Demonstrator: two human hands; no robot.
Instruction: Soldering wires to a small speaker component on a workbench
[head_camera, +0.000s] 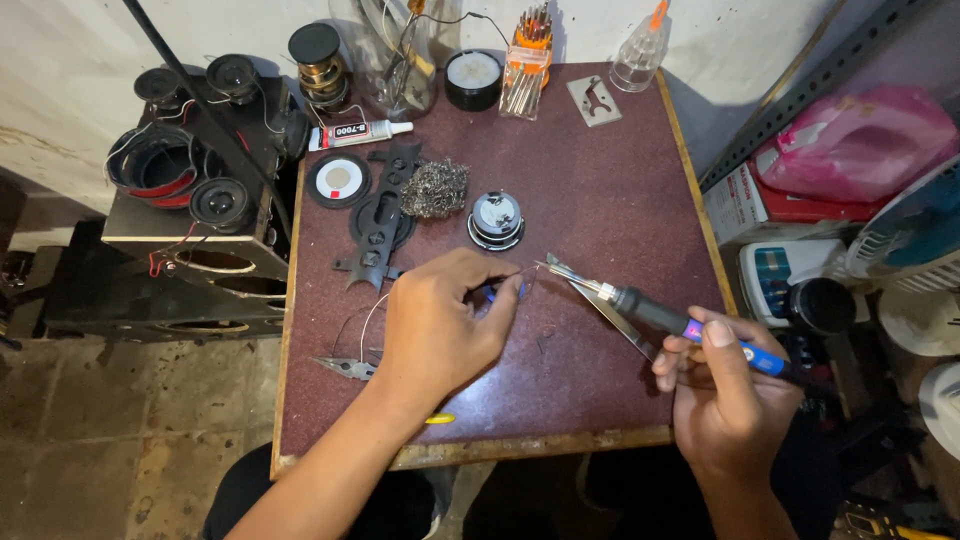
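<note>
Beyond the fingers on the counter (600, 180) lie a steel-wool wad (434, 187), a glue tube (358, 133), a screwdriver rack (527, 57) and a squeeze bottle (640, 48); loose speakers (219, 201) sit further left.

Bare maroon table (620, 180) lies open at centre right and along the lower edge. The upper left is crowded with black speaker parts (375, 215), steel wool (435, 187) and a glue tube (355, 132); jars and a screwdriver set (527, 55) line the top edge.

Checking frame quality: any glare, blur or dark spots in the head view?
Head view: sharp on the left hand, the right hand and the soldering iron; mild sheen on the table; right-side shelves and floor dim; edges slightly bowed.
</note>
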